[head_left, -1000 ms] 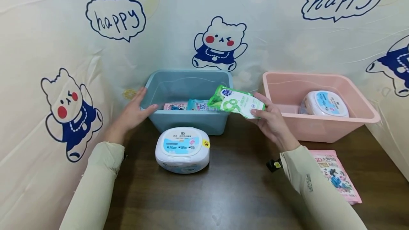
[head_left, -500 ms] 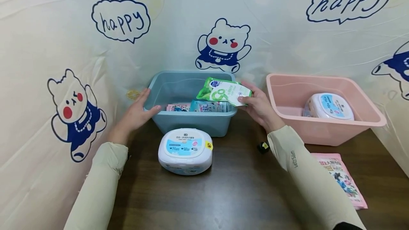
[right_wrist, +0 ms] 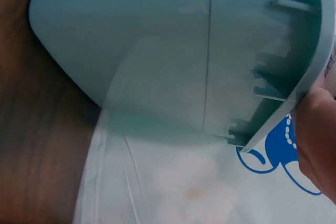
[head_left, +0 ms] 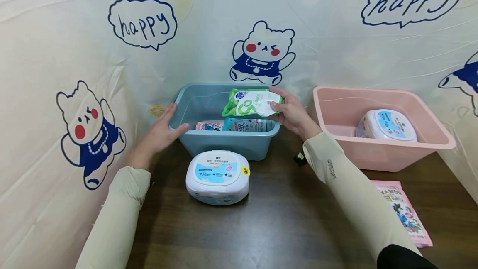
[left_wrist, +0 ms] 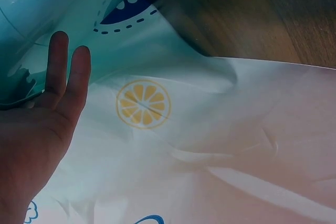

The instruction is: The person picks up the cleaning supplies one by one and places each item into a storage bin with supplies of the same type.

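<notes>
My right hand [head_left: 293, 113] pinches the end of a green and white pouch [head_left: 252, 103] between thumb and fingers. The pouch hangs over the opening of a blue plastic bin [head_left: 228, 142]. At the bin's left end, my left hand [head_left: 158, 136] rests with fingers straight along the outside and thumb by the rim; the left wrist view shows two extended fingers [left_wrist: 79, 77]. Inside the bin lie a pink packet [head_left: 209, 125] and a light blue packet [head_left: 244, 125]. The right wrist view shows the bin's outer wall [right_wrist: 157, 56], with the pouch out of sight.
A white lidded tub [head_left: 218, 177] stands on the brown table just before the blue bin. To the right is a pink bin [head_left: 388, 155] holding another white tub [head_left: 392, 125]. A pink packet [head_left: 407, 215] lies at the right, partly behind my sleeve. Printed cloth [head_left: 328, 45] hangs behind.
My right hand has carried the green pouch leftward and slightly up, from the blue bin's right front corner to over its opening. My left hand has stayed at the bin's left end.
</notes>
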Tool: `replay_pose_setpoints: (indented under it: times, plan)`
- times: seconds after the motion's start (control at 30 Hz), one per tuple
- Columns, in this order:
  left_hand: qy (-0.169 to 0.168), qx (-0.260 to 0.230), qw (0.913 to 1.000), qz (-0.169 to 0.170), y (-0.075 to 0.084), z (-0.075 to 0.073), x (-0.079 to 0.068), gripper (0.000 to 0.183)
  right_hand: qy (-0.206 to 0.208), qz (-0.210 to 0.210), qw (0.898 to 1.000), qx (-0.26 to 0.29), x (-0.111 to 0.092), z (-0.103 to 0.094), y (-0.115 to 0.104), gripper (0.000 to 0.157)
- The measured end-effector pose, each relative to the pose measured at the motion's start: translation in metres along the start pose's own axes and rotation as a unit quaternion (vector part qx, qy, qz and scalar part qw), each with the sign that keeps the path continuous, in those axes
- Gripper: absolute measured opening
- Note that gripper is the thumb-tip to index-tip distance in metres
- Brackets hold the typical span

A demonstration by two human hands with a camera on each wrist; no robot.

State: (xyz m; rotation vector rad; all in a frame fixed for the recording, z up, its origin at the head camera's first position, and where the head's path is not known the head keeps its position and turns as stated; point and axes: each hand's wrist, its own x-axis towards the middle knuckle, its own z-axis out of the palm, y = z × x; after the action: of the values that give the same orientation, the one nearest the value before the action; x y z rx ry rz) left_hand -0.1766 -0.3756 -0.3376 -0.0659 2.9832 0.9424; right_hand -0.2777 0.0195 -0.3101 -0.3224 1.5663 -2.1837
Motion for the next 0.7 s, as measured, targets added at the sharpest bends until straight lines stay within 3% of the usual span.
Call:
replay_pose_setpoints:
  times: [0.33,0.7]
  plan:
    - [-0.001,-0.001,1.0,-0.004,-0.001,0.0,0.0,0.102,0.012,0.023,0.999,-0.023,0.024,0.009,-0.005,0.05]
    - [0.001,-0.004,1.0,-0.005,0.0,0.0,0.0,0.102,-0.015,0.046,0.998,-0.041,0.046,0.015,-0.008,0.066]
